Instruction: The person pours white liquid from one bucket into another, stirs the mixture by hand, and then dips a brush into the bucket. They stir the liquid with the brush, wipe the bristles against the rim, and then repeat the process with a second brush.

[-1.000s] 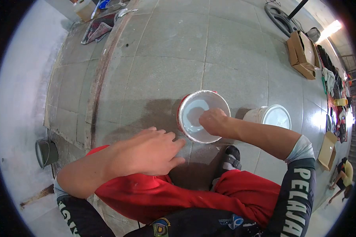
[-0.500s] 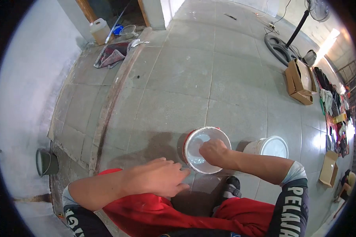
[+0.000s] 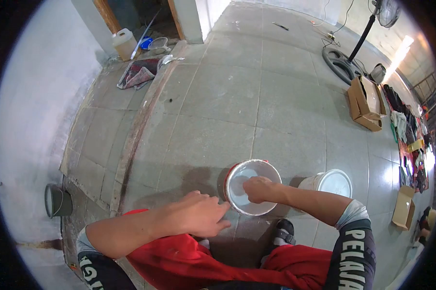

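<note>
Head view: we are looking down past red trousers [image 3: 300,261] at a white-rimmed bucket [image 3: 264,168], which is standing on the tiled floor [image 3: 290,111] just ahead of a dark shoe [image 3: 284,233]. It is probably standing so near because the arms are then needing little stretch. The right hand [image 3: 260,189] is hanging over the bucket's mouth, its fingers curling into a fist; we are failing to tell whether they are gripping anything, since the back of the hand is hiding the palm. Pale contents [image 3: 239,190] are showing beside the fist, looking liquid, and the tall sides are presumably keeping drips off the tiles.

Next, we are finding the left hand [image 3: 201,212] near the rim's left side, fingers bending loosely, thumb standing apart, with nothing showing in their grasp. Whether a fingertip is touching the rim, we are not managing to judge. Its forearm is crossing above the red cloth, perhaps using the leg as a prop.

Beyond the right forearm, a white pail [image 3: 310,183] is sitting partly hidden, seemingly staying within that arm's range. Well apart, a dark bucket [image 3: 63,205] is standing by the wall, likely away from the feet.
</note>
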`<state>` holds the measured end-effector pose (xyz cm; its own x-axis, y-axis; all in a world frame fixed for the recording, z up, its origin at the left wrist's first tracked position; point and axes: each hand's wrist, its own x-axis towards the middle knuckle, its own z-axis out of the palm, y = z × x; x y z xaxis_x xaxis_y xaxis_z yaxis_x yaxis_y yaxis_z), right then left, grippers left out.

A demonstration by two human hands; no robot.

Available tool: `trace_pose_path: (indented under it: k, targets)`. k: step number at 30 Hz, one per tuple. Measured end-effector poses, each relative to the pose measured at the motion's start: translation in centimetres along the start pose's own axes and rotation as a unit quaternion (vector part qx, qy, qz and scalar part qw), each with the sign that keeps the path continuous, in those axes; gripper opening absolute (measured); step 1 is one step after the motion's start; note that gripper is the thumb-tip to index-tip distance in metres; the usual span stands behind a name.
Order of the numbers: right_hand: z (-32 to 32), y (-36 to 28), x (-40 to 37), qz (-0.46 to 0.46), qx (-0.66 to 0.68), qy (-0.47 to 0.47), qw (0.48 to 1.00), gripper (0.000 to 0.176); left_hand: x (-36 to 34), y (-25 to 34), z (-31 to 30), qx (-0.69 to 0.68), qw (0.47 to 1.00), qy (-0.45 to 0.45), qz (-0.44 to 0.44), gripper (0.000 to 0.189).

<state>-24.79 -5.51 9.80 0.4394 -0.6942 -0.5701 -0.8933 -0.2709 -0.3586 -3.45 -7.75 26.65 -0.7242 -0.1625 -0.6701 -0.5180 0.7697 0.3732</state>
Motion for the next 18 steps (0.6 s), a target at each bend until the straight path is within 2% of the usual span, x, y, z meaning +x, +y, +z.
trace_pose_path:
  k: [6,8,9,11,12,13,15,16,18]
  targets:
    - [-1.4,0.2,-1.7,0.022,0.001,0.016,1.0,0.021,2.7,-1.8,1.8,-0.046,0.994,0.009,-0.096,0.049]
    - [-2.1,0.1,-2.4,0.021,-0.002,0.017,1.0,0.021,4.5,-3.3,3.3,-0.131,0.982,0.065,-0.117,0.047]
    - [-2.4,0.0,-2.7,0.019,-0.005,0.017,1.0,0.02,6.0,-5.0,4.5,-0.131,0.982,0.067,-0.114,0.047]
    - [-2.7,-0.5,-3.3,0.017,-0.006,0.016,1.0,0.02,8.4,-8.2,6.5,-0.168,0.983,0.059,-0.044,0.05]
    - [-2.9,-0.6,-3.5,0.012,-0.007,0.017,1.0,0.019,8.1,-8.1,6.5,-0.378,0.917,0.036,-0.122,0.056]
    - [-2.9,-0.6,-3.5,0.015,-0.008,0.02,1.0,0.019,8.7,-8.0,6.8,-0.374,0.919,0.038,-0.12,0.056]
    - [-2.6,-0.5,-3.4,0.001,-0.02,0.0,1.0,0.02,11.1,-9.0,7.7,-0.588,0.76,0.014,-0.277,0.063]
    - [-2.6,-0.6,-3.5,0.006,-0.02,0.002,1.0,0.02,12.7,-9.7,8.1,-0.585,0.763,0.014,-0.273,0.063]
    - [-2.4,-0.5,-3.9,-0.002,-0.011,0.025,1.0,0.02,16.1,-10.7,8.8,-0.762,0.619,-0.004,-0.19,0.066]
